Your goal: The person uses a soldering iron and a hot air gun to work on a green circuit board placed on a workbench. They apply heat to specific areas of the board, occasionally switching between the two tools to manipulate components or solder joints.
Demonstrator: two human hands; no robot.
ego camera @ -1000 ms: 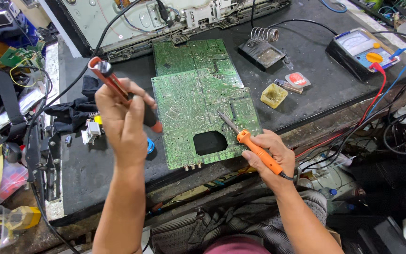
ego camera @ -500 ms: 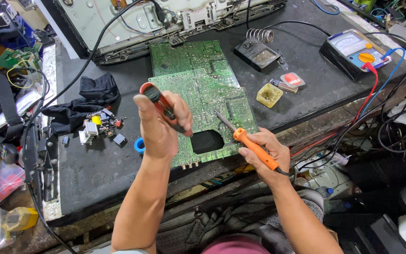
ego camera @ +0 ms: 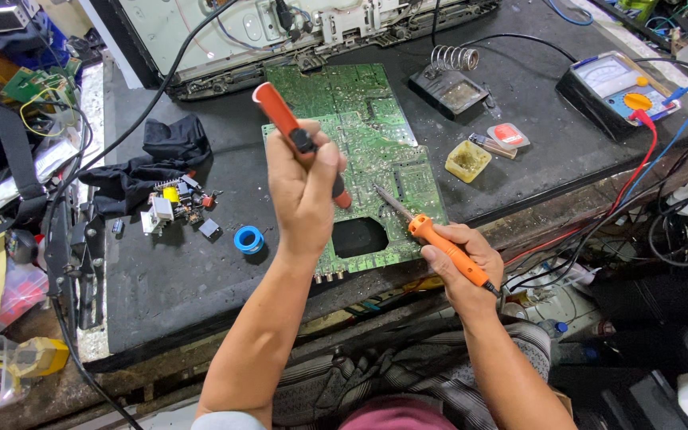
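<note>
Dark worktop (ego camera: 185, 302), green board (ego camera: 360, 159) on it. Left hand (ego camera: 304, 191) gripping red pump (ego camera: 292, 135), right hand (ego camera: 459, 259) gripping orange iron (ego camera: 439, 247). Heating joint likely; next, steady tips needed.

The red-and-black desoldering pump (ego camera: 300, 143) slants through the left fist, red end up and away, tip over the green circuit board (ego camera: 360, 159). The orange-handled soldering iron (ego camera: 431, 237) lies in the right grip, its tip touching the board.
</note>
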